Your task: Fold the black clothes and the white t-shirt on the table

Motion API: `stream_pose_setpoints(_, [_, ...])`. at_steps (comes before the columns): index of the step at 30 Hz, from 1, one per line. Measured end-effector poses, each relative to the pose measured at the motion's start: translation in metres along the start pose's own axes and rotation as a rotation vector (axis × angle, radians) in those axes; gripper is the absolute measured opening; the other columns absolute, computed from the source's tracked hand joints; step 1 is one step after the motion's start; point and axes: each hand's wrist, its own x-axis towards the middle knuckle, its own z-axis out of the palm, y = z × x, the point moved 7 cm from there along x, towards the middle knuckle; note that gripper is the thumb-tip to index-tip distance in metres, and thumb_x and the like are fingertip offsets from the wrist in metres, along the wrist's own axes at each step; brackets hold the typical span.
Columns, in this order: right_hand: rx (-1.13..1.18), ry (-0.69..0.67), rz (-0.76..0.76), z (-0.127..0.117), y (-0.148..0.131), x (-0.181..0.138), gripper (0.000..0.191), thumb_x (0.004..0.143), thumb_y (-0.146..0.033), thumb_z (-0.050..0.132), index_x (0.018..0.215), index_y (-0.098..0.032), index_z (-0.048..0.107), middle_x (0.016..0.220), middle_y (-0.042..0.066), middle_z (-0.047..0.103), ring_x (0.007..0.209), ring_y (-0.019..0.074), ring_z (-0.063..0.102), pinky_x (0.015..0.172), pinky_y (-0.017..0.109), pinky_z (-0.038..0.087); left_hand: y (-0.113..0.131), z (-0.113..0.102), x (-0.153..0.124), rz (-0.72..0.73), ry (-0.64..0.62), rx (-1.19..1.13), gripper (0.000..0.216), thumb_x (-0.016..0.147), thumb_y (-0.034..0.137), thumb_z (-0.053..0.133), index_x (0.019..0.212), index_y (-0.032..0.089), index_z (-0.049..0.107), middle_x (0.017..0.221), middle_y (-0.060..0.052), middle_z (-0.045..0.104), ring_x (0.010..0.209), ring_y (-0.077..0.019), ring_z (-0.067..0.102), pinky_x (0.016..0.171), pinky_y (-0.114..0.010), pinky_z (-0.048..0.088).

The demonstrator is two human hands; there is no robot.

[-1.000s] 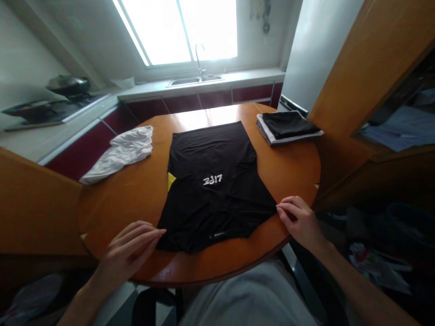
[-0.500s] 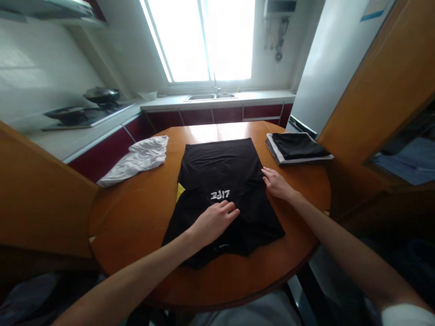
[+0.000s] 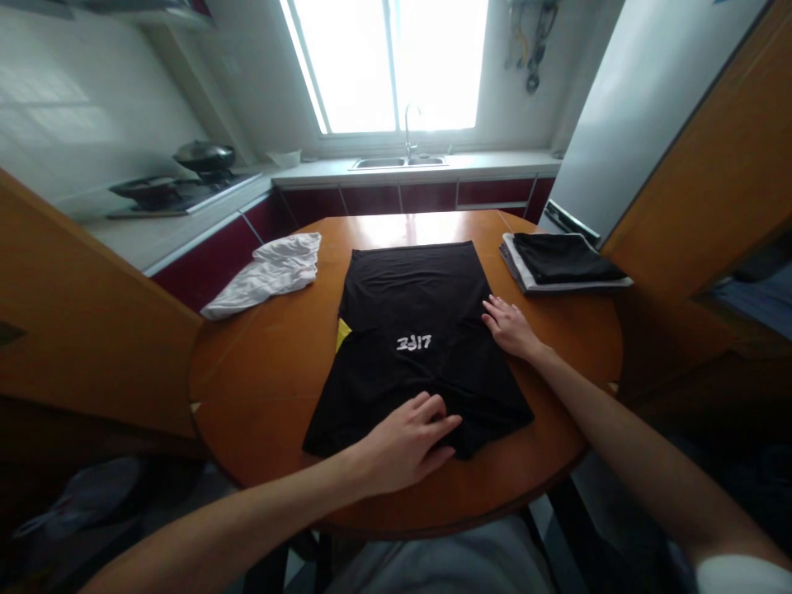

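A black shirt [image 3: 412, 297] lies spread on the round wooden table [image 3: 260, 367], with white lettering at its middle. A small yellow patch [image 3: 342, 333] shows at its left edge. My left hand [image 3: 412, 441] rests over the shirt's near end, fingers loosely curved and apart, covering part of the hem. Along the shirt's right edge, my right hand [image 3: 511, 327] lies flat with fingers outstretched. Neither hand grips the cloth.
A crumpled white garment [image 3: 272, 272] lies at the table's far left. Folded black, white and grey clothes [image 3: 560, 262] are stacked at the far right. Beyond are a sink [image 3: 396, 162], a stove with a pan [image 3: 152, 190], and a fridge [image 3: 649, 107].
My left hand has slid from below the lettering toward the near hem, its fingers spreading more. The near hem is flatter. My right hand stays at the right edge. The view has shifted slightly.
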Motion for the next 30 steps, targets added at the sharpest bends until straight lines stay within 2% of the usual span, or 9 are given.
stream_pose_setpoints(4, [0.003,0.018,0.006,-0.001,0.000,-0.001,0.053,0.105,-0.041,0.036,0.149,-0.017,0.051,0.161,0.014,0.038,0.150,0.0306,0.033,0.121,0.055,0.026,0.019,0.013,-0.020,0.039,-0.058,-0.026,0.058,0.097,0.042,0.059,0.149,0.020,0.047,0.118,-0.010,0.061,0.106,-0.0254,0.057,0.099,-0.040,0.048])
stream_pose_setpoints(8, [0.004,0.033,0.006,-0.001,0.001,-0.001,0.053,0.105,-0.042,0.036,0.149,-0.018,0.051,0.160,0.014,0.040,0.149,0.0300,0.034,0.121,0.054,0.027,0.017,0.009,-0.019,0.019,-0.036,-0.045,0.052,0.101,0.040,0.051,0.150,0.023,0.046,0.131,-0.011,0.061,0.118,-0.0267,0.057,0.105,-0.043,0.044])
stream_pose_setpoints(13, [-0.003,0.037,0.000,-0.002,0.001,-0.001,0.053,0.105,-0.042,0.035,0.148,-0.017,0.052,0.160,0.015,0.040,0.149,0.0306,0.036,0.120,0.054,0.028,0.031,0.009,-0.020,0.167,-0.089,-0.114,0.077,0.100,0.058,0.048,0.160,0.014,0.028,0.164,-0.018,0.030,0.152,-0.0325,0.026,0.124,-0.052,0.021])
stream_pose_setpoints(15, [-0.001,0.038,-0.001,-0.002,0.001,-0.001,0.053,0.105,-0.042,0.035,0.148,-0.017,0.052,0.160,0.016,0.040,0.149,0.0306,0.036,0.120,0.054,0.028,0.037,0.007,-0.022,0.223,-0.132,-0.157,0.079,0.099,0.061,0.048,0.160,0.015,0.029,0.164,-0.018,0.030,0.153,-0.0323,0.026,0.125,-0.052,0.021])
stream_pose_setpoints(17, [0.006,0.039,-0.002,-0.001,0.000,-0.001,0.052,0.105,-0.042,0.035,0.148,-0.017,0.052,0.160,0.016,0.040,0.149,0.0305,0.036,0.120,0.055,0.028,0.035,-0.002,-0.018,0.266,-0.145,-0.204,0.066,0.101,0.055,0.049,0.155,0.019,0.040,0.160,-0.014,0.040,0.149,-0.0291,0.035,0.123,-0.046,0.028])
stream_pose_setpoints(20, [0.028,0.047,0.002,-0.001,0.000,-0.001,0.051,0.104,-0.042,0.037,0.146,-0.018,0.055,0.159,0.015,0.041,0.148,0.0308,0.036,0.120,0.056,0.028,0.008,-0.023,0.003,0.219,-0.083,-0.200,0.042,0.104,0.039,0.048,0.143,0.024,0.056,0.141,-0.009,0.062,0.129,-0.0212,0.058,0.111,-0.033,0.043])
stream_pose_setpoints(23, [0.096,0.086,0.015,-0.006,0.000,0.000,0.047,0.104,-0.036,0.037,0.140,-0.017,0.060,0.156,0.014,0.046,0.147,0.0292,0.039,0.120,0.054,0.029,-0.036,-0.035,0.029,0.089,-0.013,-0.012,0.033,0.102,0.025,0.050,0.132,0.023,0.064,0.123,-0.008,0.067,0.112,-0.0213,0.064,0.101,-0.033,0.049])
stream_pose_setpoints(26, [0.233,0.190,0.076,-0.018,0.008,-0.001,0.045,0.101,-0.026,0.036,0.133,-0.014,0.065,0.143,0.014,0.060,0.136,0.0245,0.053,0.116,0.043,0.039,-0.059,-0.026,0.044,0.114,-0.049,0.114,0.029,0.097,0.020,0.056,0.124,0.023,0.067,0.111,-0.007,0.067,0.102,-0.0212,0.065,0.094,-0.034,0.050])
stream_pose_setpoints(30, [0.324,0.308,0.175,-0.031,0.026,-0.003,0.047,0.092,-0.014,0.036,0.123,-0.012,0.071,0.126,0.012,0.072,0.121,0.0215,0.065,0.109,0.034,0.047,-0.065,-0.013,0.047,0.135,-0.023,0.165,0.022,0.100,0.020,0.051,0.112,0.022,0.068,0.100,-0.005,0.065,0.093,-0.0183,0.064,0.087,-0.031,0.050])
